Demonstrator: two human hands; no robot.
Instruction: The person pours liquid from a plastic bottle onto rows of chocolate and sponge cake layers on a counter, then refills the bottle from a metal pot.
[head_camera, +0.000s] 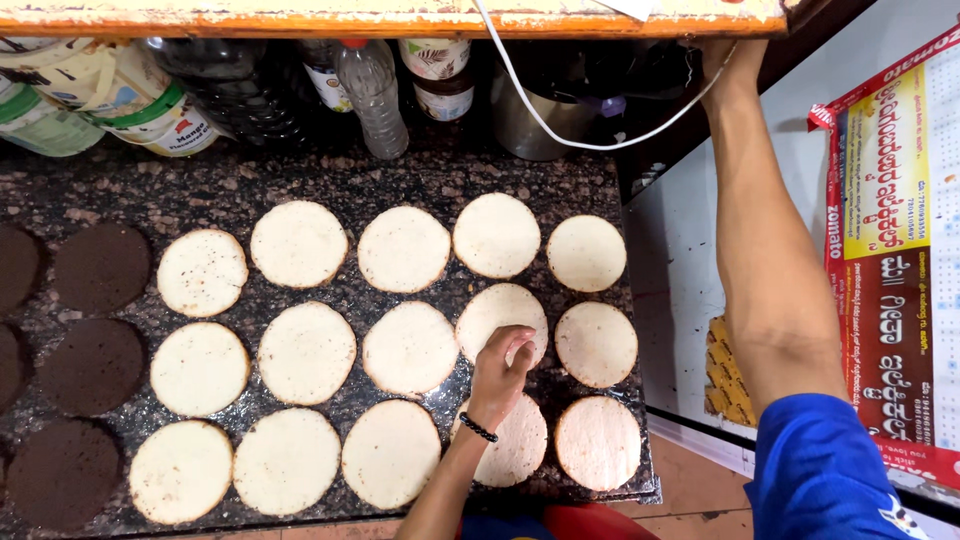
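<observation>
Your left hand (503, 362), nearest the lens with a dark bead bracelet (477, 428) at the wrist, rests with fingers curled and pinched on the pale round cake layer (497, 312) in the middle row, second from the right, on the speckled stone counter (400, 180). Your right hand (722, 55) reaches up to the orange shelf edge (400, 20) at far right; you cannot tell its grip, since the fingers are hidden. Risks: pinching may tear crumb from the layer; neighbouring rounds sit just beside it and can be nudged; the white cable (560, 135) hangs near your raised arm and could snag
</observation>
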